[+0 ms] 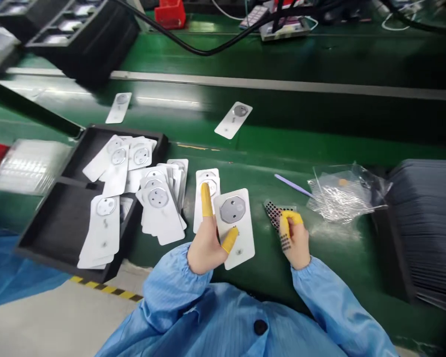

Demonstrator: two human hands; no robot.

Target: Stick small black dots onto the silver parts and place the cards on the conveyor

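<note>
My left hand (207, 243), with yellow finger cots on the thumb and a finger, holds a white phone back cover (241, 233) with a silver camera plate at its top. The thumb lies over the cover's front. Behind that hand, another white cover (198, 213) lies on the green bench, partly hidden by the raised finger. My right hand (296, 240) also wears yellow finger cots. Its thumb and finger are pinched together at a sheet of black dot stickers (273, 213). More black dots show against the palm side. Whether a single dot is between the fingertips I cannot tell.
A black tray (48, 223) at the left holds several covers; a fanned stack (165, 220) stands beside it. Two single covers lie farther back. Right of my hands are a lilac stick (292, 185), a clear plastic bag (342, 198) and stacked dark trays (427, 228). A black cable (204, 51) hangs across the top.
</note>
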